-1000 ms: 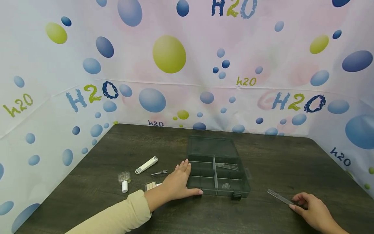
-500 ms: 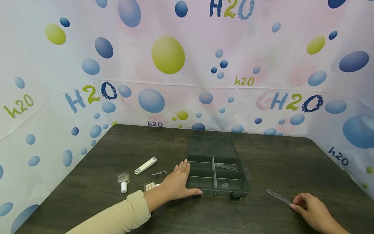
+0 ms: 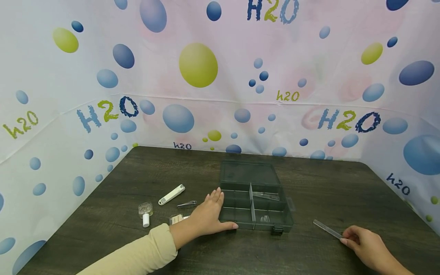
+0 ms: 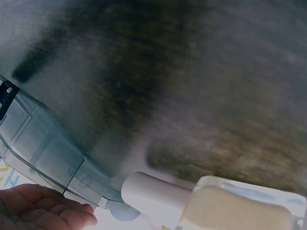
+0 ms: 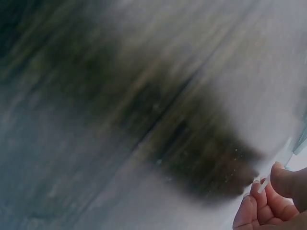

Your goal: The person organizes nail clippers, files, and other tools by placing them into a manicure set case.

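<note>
My left hand [image 3: 207, 217] lies along the left side of a dark see-through organizer box [image 3: 264, 225], its thumb out straight at the front wall and its fingers at the left wall. The lid [image 3: 250, 172] is tipped back at the far side. One upright divider [image 3: 253, 208] splits the box from front to back; clear strips [image 3: 266, 196] lie in the back right compartment and small clear pieces [image 3: 265, 219] in the front right one. To the right, my right hand [image 3: 368, 244] pinches a clear plastic divider strip [image 3: 327, 229] by its near end between thumb and fingers.
Left of the box lie a white nail clipper [image 3: 172, 194], a small metal tool [image 3: 187, 204] and a clear polish bottle [image 3: 146, 214] with a white cap. A beige polish bottle [image 4: 240, 211] lies under my left wrist. The latch [image 3: 277, 229] juts from the box front.
The right hand and its strip have shifted very slightly. My left hand stays at the box, and the other items lie as before.
</note>
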### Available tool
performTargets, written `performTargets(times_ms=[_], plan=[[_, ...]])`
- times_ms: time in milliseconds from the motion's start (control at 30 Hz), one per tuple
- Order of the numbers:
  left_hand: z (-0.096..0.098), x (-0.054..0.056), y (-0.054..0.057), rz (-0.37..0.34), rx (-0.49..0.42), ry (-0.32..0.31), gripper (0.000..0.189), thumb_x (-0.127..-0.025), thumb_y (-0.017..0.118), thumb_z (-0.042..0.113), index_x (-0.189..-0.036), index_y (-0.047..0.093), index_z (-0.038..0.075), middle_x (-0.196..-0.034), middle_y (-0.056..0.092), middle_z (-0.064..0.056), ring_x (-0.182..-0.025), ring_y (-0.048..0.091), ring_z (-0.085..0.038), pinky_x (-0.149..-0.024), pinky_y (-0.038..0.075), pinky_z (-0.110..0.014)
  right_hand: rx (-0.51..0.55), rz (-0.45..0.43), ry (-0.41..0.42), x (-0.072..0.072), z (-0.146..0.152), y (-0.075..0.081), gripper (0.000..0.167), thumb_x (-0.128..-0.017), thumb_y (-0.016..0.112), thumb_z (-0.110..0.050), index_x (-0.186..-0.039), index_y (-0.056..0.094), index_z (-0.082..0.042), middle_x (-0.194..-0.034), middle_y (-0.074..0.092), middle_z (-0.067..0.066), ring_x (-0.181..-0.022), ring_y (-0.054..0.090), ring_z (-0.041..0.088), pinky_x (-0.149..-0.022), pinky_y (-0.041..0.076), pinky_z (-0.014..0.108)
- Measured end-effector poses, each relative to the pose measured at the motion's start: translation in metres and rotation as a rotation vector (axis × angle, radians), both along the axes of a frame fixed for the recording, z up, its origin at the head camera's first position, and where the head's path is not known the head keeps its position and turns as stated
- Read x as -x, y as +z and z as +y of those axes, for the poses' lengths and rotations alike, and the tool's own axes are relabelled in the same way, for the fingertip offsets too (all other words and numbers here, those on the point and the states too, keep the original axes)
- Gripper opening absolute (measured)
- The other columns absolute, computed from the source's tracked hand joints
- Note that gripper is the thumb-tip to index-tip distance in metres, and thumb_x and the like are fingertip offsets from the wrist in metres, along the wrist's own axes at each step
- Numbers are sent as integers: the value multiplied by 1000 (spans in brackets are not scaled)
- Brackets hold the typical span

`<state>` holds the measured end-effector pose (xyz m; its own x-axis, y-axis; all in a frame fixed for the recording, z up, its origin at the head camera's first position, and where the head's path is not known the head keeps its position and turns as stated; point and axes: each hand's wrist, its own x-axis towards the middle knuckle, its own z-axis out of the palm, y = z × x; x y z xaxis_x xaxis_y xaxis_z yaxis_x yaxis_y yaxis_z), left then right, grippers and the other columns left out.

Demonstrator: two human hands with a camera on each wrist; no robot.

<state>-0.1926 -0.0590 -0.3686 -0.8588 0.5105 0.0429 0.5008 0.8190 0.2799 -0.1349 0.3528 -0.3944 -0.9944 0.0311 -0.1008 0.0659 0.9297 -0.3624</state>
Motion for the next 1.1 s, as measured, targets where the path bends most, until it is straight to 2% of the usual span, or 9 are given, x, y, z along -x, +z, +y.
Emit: performTargets(times_ms=[333,567,800,1100], plan=[[0,0,0,2,2,1,96,-78,62,62,-139,36,-8,-149,26,-26,-137,30,-38,-109,32,-46,5,43,5,1,-10,4,15,-84,66,-18,-86,64,-4,-76,62,-4,-65,52,9,-56,43,26],[0,1,-1,2,8,5,96,-78,62,62,-139,35,-7,-149,26,-25,-137,30,-37,-110,32,-46,-8,171,25,2,-15,7,10,-82,68,-14,-86,66,-4,-78,65,-3,-62,51,0,-54,44,22],[0,0,-1,-1,7,2,96,-78,61,62,-140,34,-7,-149,25,-25,-138,29,-37,-110,31,-45,11,239,27,3,-24,5,8,-81,68,-10,-86,66,-4,-77,64,-2,-61,48,-4,-54,43,20],[0,1,-2,11,12,2,97,-78,61,63,-140,34,-7,-149,25,-25,-138,28,-36,-110,31,-45,52,458,83,8,-44,11,8,-75,71,-1,-81,66,-4,-72,61,0,-57,44,-7,-50,42,19]])
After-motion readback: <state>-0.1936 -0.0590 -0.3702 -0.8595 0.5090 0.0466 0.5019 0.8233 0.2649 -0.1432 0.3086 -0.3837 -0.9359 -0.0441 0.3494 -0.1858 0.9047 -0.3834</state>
